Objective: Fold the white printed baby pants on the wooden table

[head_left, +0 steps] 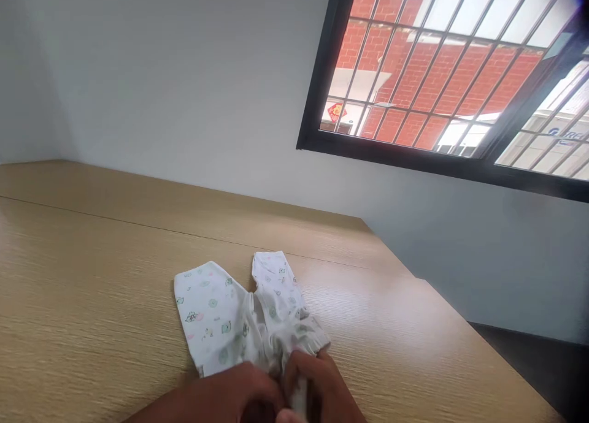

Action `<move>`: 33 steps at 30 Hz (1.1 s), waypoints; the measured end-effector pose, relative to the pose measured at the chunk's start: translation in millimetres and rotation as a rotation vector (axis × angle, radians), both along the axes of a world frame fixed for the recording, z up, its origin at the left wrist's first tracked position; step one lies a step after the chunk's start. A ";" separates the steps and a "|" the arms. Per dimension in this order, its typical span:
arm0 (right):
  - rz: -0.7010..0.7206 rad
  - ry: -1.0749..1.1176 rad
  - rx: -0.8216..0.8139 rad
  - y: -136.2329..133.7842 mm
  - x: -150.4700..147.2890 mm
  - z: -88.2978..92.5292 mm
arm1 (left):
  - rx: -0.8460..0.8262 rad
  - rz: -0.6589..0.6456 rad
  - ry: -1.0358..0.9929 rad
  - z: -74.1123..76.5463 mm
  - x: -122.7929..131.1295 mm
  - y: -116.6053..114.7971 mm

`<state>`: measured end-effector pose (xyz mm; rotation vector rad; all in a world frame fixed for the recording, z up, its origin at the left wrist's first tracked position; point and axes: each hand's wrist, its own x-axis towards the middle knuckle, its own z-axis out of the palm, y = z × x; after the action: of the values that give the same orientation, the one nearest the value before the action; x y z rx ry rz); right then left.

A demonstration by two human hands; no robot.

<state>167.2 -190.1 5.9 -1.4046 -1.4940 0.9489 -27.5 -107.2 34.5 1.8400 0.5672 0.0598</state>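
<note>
A small pair of white pants (216,319), printed with little green and pink figures, lies on the wooden table with its two legs spread away from me. The cloth is bunched and wrinkled toward the waist. My left hand (243,386) is closed at the near edge of the pants, its fingertips partly hidden and close to the other hand. On the right side of the waist, my right hand (315,377) has its fingers curled on the gathered cloth. A strip of white fabric shows between its fingers. The lower parts of both hands are cut off by the frame.
The light wooden table (115,276) has a thin seam across it and a slanting right edge. Behind it stands a pale wall (184,92). A dark-framed window (396,147) with metal bars is at upper right, with red brick outside.
</note>
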 end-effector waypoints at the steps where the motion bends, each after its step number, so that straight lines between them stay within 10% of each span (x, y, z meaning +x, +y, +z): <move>1: -0.017 -0.170 0.027 -0.4 1.3 2.8 | 0.093 0.083 0.033 -3.2 -0.1 4.9; 6: -0.065 -0.536 0.027 3.7 5.4 13.3 | 0.596 0.358 0.187 -6.8 0.0 32.8; 13: -0.001 -0.614 0.436 4.8 12.5 15.0 | 0.782 0.383 0.119 -13.2 -4.1 37.0; 17: -0.087 -0.639 0.543 11.2 27.0 28.7 | 0.712 0.218 -0.013 -10.4 -6.6 38.9; 24: 0.161 -0.718 0.160 16.2 52.0 35.6 | 0.608 -0.116 -0.205 -10.6 -14.6 44.7; 33: 0.315 -0.580 0.049 11.6 49.4 43.1 | 0.314 -0.178 -0.157 -20.9 -15.4 34.6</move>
<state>216.6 -178.5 49.0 -1.5105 -2.2025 0.7050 -42.9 -72.6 13.5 2.1614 0.2940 0.1809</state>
